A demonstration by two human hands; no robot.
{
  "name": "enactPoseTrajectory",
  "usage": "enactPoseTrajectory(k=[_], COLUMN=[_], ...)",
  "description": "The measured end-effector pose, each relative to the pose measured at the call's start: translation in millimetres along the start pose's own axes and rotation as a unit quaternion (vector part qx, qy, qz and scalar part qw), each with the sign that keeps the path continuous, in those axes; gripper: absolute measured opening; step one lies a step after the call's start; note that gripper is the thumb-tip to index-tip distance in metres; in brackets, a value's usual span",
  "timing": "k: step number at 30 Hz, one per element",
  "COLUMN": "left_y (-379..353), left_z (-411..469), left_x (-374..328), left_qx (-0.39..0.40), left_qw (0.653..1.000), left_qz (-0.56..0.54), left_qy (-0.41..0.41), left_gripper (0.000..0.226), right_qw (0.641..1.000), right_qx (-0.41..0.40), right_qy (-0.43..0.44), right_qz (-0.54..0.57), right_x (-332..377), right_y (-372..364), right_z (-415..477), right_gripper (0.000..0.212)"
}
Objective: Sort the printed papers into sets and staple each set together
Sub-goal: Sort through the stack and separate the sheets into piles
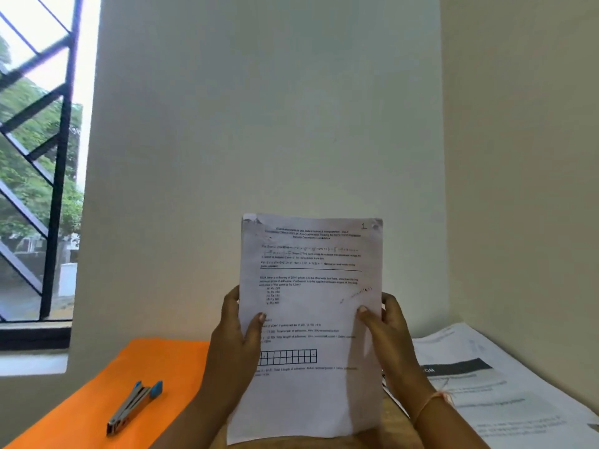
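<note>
I hold a printed paper [309,286] upright in front of me, its text facing me and a handwritten "1" at its top right corner. My left hand [235,335] grips its left edge with the thumb on the front. Gripping the right edge is my right hand [387,325], thumb also on the front. Whether it is one sheet or a set I cannot tell. A silver stapler [134,406] with blue ends lies on the orange sheet [155,364] at the lower left. More printed papers [496,384] lie spread on the table at the right.
A white wall stands close behind the table. A window with black bars [48,163] is at the left, trees beyond it. A bare strip of wooden table [393,422] shows below the held paper.
</note>
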State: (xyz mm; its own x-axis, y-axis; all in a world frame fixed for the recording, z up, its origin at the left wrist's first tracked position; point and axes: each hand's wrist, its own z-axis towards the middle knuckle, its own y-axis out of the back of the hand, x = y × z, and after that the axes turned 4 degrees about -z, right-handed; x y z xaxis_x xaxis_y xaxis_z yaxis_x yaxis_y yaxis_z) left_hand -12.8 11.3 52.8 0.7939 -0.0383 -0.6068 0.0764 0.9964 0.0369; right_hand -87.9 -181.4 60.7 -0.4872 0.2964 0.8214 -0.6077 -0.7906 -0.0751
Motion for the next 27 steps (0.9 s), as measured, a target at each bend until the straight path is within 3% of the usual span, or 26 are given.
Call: enactPoseTrajectory(k=[5, 9, 12, 16, 21, 24, 27], left_y=[-1, -2, -2, 3, 17, 25, 30], left_z=[-1, -7, -11, -12, -22, -33, -43], left_x=[-1, 11, 12, 3, -5, -8, -13], left_qx=[-0.021, 0.070, 0.093, 0.053, 0.014, 0.064, 0.140], left_qw=[1.000, 0.996, 0.993, 0.996, 0.987, 0.974, 0.948], left_qz=[-0.011, 0.044, 0.060, 0.042, -0.003, 0.028, 0.126], left_qy=[-0.018, 0.030, 0.037, 0.060, 0.157, 0.216, 0.256], left_gripper=[0.038, 0.032, 0.027, 0.027, 0.025, 0.026, 0.023], right_qw=[0.998, 0.999, 0.998, 0.996, 0.991, 0.983, 0.963], right_qx=[-0.030, 0.000, -0.001, -0.001, 0.013, 0.044, 0.093], right_qy=[0.058, -0.003, -0.028, -0.035, -0.047, -0.058, -0.124], right_qz=[-0.017, -0.044, -0.055, -0.083, -0.124, -0.169, -0.219], right_x=[4, -12, -17, -9, -5, -12, -21], right_y=[4, 6, 10, 9, 8, 10, 13], right_z=[0, -7, -10, -13, -27, -40, -48], right_gripper=[0.015, 0.019, 0.021, 0.020, 0.018, 0.014, 0.013])
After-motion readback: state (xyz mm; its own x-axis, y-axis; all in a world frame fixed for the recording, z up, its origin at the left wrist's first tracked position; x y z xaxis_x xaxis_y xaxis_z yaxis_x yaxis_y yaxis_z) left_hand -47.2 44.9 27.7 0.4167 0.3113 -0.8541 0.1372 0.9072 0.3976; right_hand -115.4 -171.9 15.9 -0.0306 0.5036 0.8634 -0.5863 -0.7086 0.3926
